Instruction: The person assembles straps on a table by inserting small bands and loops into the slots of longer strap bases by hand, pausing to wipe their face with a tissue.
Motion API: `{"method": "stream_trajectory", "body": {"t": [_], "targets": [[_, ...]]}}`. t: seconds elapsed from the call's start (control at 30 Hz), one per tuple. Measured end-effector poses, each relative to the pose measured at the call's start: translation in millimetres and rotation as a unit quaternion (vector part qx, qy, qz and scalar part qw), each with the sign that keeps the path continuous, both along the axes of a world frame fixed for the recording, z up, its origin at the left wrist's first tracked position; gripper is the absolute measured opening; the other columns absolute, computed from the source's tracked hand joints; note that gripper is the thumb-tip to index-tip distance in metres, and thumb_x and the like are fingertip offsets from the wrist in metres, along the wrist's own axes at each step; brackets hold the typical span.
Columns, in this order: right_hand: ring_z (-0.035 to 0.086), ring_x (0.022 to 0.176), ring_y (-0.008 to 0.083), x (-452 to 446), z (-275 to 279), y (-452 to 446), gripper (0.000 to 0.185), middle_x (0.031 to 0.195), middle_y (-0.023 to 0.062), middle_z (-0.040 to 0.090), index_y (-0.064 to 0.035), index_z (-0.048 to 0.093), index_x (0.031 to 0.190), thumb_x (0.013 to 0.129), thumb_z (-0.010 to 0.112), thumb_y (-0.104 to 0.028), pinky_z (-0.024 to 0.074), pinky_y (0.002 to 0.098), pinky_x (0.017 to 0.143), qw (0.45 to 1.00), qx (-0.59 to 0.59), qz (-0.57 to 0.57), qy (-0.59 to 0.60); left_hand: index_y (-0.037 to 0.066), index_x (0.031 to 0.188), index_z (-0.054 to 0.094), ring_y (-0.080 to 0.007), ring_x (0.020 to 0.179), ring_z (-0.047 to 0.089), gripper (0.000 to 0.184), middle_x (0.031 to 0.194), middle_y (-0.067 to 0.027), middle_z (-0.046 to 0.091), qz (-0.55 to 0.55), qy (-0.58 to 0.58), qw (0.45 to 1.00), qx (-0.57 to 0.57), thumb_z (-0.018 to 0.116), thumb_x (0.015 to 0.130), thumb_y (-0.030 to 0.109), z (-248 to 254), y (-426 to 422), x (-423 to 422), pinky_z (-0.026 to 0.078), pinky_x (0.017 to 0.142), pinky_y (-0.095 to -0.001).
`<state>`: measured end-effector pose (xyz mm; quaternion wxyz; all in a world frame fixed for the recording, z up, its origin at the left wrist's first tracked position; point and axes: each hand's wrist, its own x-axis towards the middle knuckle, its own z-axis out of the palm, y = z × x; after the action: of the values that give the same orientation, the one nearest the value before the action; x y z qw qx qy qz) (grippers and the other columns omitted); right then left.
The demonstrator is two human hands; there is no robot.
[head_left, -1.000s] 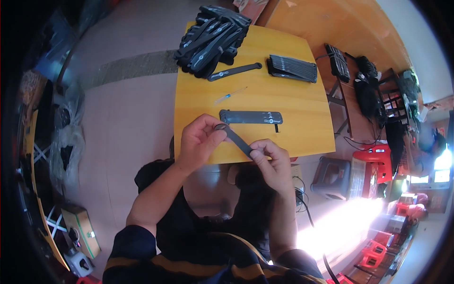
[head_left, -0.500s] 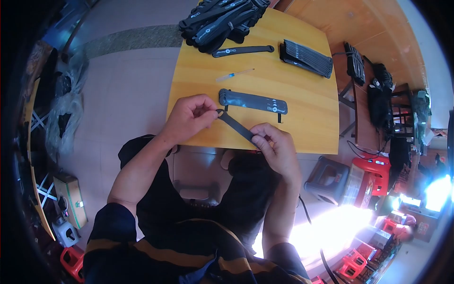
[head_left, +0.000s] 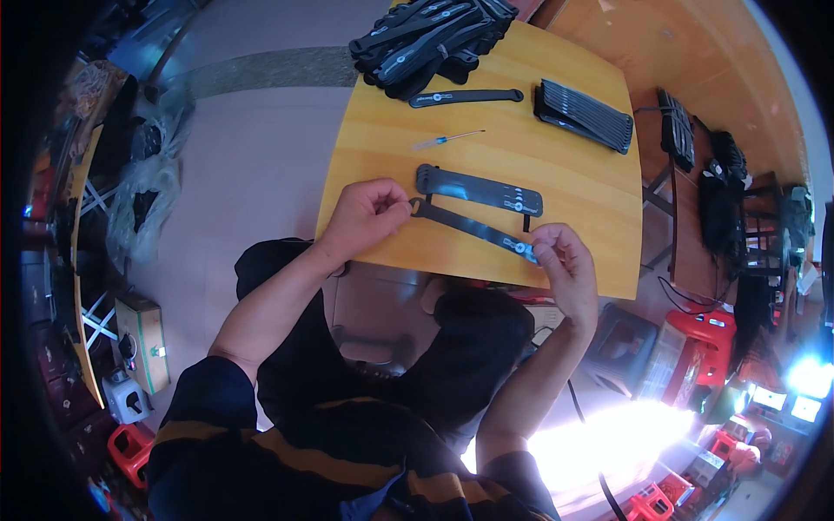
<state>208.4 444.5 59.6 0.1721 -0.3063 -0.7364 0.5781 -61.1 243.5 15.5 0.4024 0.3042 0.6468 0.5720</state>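
A flat black strap (head_left: 469, 227) is stretched between my two hands just above the near part of the table, its white-printed face showing. My left hand (head_left: 369, 213) pinches the end with the hole, while the printed end is between the thumb and fingers of my right hand (head_left: 566, 267). Right behind the strap lies a neat stack of similar black straps (head_left: 478, 189), with narrow dark pieces sticking out from its edges. Farther back are a small screwdriver (head_left: 447, 140) with a clear blue handle and a single printed strap (head_left: 466, 98).
A large heap of black straps (head_left: 434, 43) covers the far left corner of the yellow wooden table (head_left: 582, 195). A fanned stack of straps (head_left: 584, 117) lies at the right. Beyond stand a brown side table (head_left: 686, 217), a grey stool (head_left: 618, 343) and a red stool (head_left: 708, 334).
My right hand has moved right, and the strap now lies at a flatter slant with its printed face in view. My left hand keeps its pinch. The whole view has shifted slightly.
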Motion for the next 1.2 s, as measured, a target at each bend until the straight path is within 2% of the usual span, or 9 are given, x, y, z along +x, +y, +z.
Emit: {"method": "stream_trajectory", "body": {"t": [0.3,0.5,0.7,0.83,0.9,1.03,1.1,1.13,1.2], "targets": [[0.058,0.078,0.0071,-28.3,-22.0,35.4,0.016,0.087,-0.0009,0.064,-0.0005,0.065,0.112,0.098,0.07,-0.006,0.0467,0.0213,0.072,0.99,0.002,-0.124,0.063,0.002,0.09,0.064,0.001,0.067,0.048,0.006,0.076,0.0073,0.057,-0.08,0.107,0.991,0.005,0.069,0.093,0.005,14.8,-6.2,9.0,0.039,0.059,-0.0198],[0.063,0.08,0.005,-73.1,-9.5,51.8,0.023,0.091,0.0001,0.069,-0.0023,0.067,0.115,0.097,0.075,-0.013,0.0494,0.0192,0.067,0.956,-0.032,-0.224,0.186,0.002,0.088,0.065,-0.0012,0.065,0.052,0.007,0.072,0.0047,0.061,-0.093,0.049,0.992,0.068,0.07,0.092,0.006,18.0,0.3,16.4,0.042,0.058,-0.0212],[0.065,0.083,0.007,-97.8,-7.6,48.5,0.022,0.097,0.003,0.072,-0.002,0.067,0.115,0.097,0.075,-0.012,0.0534,0.0211,0.072,0.951,-0.065,-0.186,0.237,0.001,0.088,0.063,-0.0001,0.066,0.053,0.007,0.073,0.0043,0.06,0.066,0.121,0.984,0.113,0.068,0.094,0.003,31.5,15.1,-15.9,0.042,0.058,-0.0204],[0.065,0.083,0.0074,-105.0,-8.3,55.4,0.022,0.097,0.0034,0.072,-0.0015,0.067,0.115,0.097,0.075,-0.012,0.0537,0.0217,0.073,0.952,0.0,-0.195,0.234,0.001,0.093,0.064,-0.0023,0.071,0.058,0.002,0.08,0.0016,0.064,0.057,0.221,0.968,0.106,0.066,0.094,0.001,49.7,33.6,-37.7,0.046,0.062,-0.0206],[0.065,0.083,0.0072,-103.2,-8.2,63.8,0.021,0.094,0.0026,0.071,-0.0012,0.067,0.114,0.097,0.074,-0.011,0.0531,0.0216,0.072,0.944,0.03,-0.208,0.253,0.002,0.093,0.065,-0.0035,0.07,0.06,0.003,0.079,0.0004,0.064,0.052,0.302,0.941,0.145,0.067,0.094,0.002,54.2,53.3,-40.5,0.047,0.06,-0.0214],[0.065,0.082,0.0073,-91.8,-31.0,87.5,0.02,0.092,0.0018,0.069,-0.0015,0.067,0.114,0.097,0.074,-0.011,0.0515,0.0211,0.071,0.931,0.123,-0.278,0.2,0.003,0.091,0.065,-0.007,0.068,0.061,0.004,0.078,-0.0022,0.064,0.013,0.351,0.92,0.173,0.068,0.092,0.002,46.5,91.7,-46.3,0.048,0.059,-0.0229],[0.064,0.082,0.0082,-86.8,-27.7,86.4,0.02,0.091,0.0012,0.068,-0.0019,0.067,0.114,0.097,0.073,-0.011,0.0495,0.0199,0.07,0.914,0.164,-0.351,0.118,0.005,0.089,0.066,-0.0153,0.067,0.065,0.004,0.079,-0.0042,0.065,-0.011,0.454,0.869,0.195,0.069,0.09,0.002,41.3,107.8,-45.9,0.05,0.059,-0.0263],[0.064,0.082,0.0082,-86.3,-28.4,87.0,0.02,0.091,0.0012,0.068,-0.0019,0.067,0.114,0.097,0.073,-0.011,0.0495,0.0199,0.07,0.913,0.164,-0.354,0.118,0.005,0.089,0.066,-0.0153,0.067,0.065,0.004,0.079,-0.0042,0.065,-0.014,0.453,0.869,0.197,0.069,0.09,0.002,39.6,114.9,-46.4,0.05,0.059,-0.0263],[0.066,0.084,0.0093,-86.2,-29.1,91.6,0.021,0.093,0.0016,0.068,-0.0019,0.067,0.115,0.096,0.073,-0.011,0.0483,0.0193,0.072,0.905,0.09,-0.379,0.172,0.008,0.089,0.066,-0.0217,0.07,0.067,0.006,0.083,-0.0041,0.066,-0.019,0.565,0.785,0.252,0.071,0.086,0.005,36.6,129.1,-44.2,0.053,0.06,-0.0305]]}}
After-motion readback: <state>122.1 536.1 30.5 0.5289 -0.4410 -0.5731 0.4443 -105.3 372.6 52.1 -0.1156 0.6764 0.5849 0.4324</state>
